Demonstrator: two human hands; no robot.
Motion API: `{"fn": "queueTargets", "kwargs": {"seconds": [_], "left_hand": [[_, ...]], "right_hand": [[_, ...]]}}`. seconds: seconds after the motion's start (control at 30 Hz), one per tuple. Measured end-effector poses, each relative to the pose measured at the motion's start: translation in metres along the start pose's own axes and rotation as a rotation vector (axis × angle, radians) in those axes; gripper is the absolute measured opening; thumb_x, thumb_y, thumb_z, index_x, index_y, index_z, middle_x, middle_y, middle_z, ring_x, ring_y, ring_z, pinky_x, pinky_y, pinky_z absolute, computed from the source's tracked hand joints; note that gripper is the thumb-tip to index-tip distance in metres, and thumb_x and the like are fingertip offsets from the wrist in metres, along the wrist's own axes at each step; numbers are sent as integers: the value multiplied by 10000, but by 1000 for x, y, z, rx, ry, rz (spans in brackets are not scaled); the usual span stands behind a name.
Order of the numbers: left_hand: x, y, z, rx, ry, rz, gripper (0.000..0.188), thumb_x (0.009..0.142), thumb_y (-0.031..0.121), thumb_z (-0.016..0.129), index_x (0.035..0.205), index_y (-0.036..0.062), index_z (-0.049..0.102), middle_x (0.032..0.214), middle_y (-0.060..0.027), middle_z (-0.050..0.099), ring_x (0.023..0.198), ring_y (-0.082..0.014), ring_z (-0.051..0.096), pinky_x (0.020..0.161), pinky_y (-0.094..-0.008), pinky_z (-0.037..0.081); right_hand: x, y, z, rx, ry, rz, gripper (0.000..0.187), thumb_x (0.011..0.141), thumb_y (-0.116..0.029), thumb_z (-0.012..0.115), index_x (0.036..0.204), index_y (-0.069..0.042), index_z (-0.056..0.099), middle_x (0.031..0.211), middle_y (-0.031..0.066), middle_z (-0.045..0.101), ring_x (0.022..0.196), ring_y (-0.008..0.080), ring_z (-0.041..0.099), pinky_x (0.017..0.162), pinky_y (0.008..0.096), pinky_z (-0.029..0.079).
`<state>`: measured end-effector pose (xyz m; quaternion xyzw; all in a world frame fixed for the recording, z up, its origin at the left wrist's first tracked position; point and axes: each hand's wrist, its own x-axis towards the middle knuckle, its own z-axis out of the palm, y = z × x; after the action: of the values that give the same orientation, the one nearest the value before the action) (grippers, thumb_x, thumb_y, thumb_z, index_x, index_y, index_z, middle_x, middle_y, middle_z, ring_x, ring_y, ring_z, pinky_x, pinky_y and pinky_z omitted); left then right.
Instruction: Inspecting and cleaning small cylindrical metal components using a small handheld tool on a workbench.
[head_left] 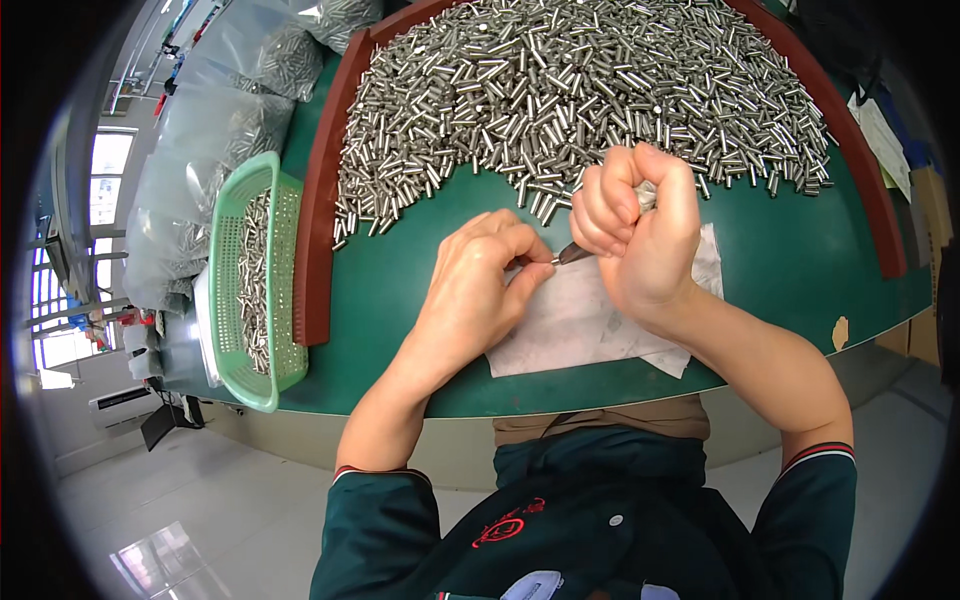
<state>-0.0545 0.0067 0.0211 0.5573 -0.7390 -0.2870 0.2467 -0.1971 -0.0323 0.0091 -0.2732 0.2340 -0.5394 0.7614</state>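
My left hand [472, 282] is closed, thumb and forefinger pinching the end of a small silvery metal pin [556, 262]. My right hand [648, 235] is wrapped round a hand tool with a dark, tapered tip [573, 253]. That tip points left and meets the pin, or comes very close to it; my fingers hide most of the handle. Under both hands lies a whitish, smudged cloth or paper sheet [560, 335] on the green table [400, 290]. Just beyond my hands spreads a large heap of loose metal pins [570, 80].
Dark red rails [322, 220] border the heap on the left, back and right. A light green plastic basket [290, 350] holding more pins stands outside the left rail. Clear bags of pins [255, 120] line the far left. A tan scrap [840, 333] lies near the right edge.
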Motion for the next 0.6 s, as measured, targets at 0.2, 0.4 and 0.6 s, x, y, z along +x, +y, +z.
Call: {"fn": "queueTargets", "kwargs": {"seconds": [0.2,0.4,0.6], "left_hand": [[1,-1,0,-13,1,-9,87,637,-12,643,688,-11,573,647,-104,525,624,-241,531,565,-328,429],[1,-1,0,-8,-4,-16,82,641,-13,644,688,-12,577,647,-104,528,620,-240,534,559,-323,431],[0,0,2,-10,12,-20,79,640,-15,643,683,-15,577,644,-107,526,610,-241,531,548,-328,425]], "right_hand": [[1,0,0,12,0,11,353,844,-252,258,518,-114,260,435,-15,236,384,86,165,389,243,175],[1,0,0,7,-7,5,347,838,-245,258,515,-115,261,434,-15,236,386,85,165,389,241,175],[0,0,0,-2,-8,9,349,839,-250,254,516,-118,258,441,-17,237,397,84,168,397,240,178]]}}
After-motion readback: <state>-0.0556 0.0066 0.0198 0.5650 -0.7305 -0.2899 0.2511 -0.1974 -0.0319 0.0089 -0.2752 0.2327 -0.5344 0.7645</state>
